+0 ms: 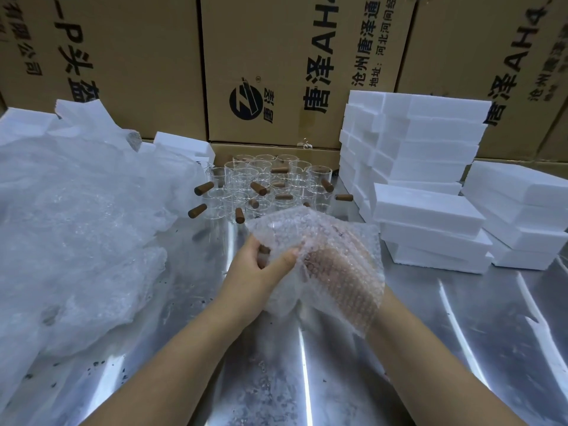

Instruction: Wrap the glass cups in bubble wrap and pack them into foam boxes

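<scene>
A sheet of bubble wrap [302, 232] is bunched around a glass cup in the middle of the metal table [338, 379]. The cup's brown wooden handle [263, 249] pokes out on the left side. My left hand [256, 272] grips the wrapped bundle by that side, thumb pressed on the wrap. My right hand [335, 272] lies under the bubble wrap and holds the bundle, seen only through the plastic. Behind them stand several bare glass cups [264, 186] with brown handles. White foam boxes [430, 216] are stacked to the right.
A large heap of bubble wrap [76, 229] covers the table's left side, with foam pieces [184, 144] behind it. Another foam stack [522, 216] sits at the far right. Printed cardboard cartons [276, 66] form a wall along the back.
</scene>
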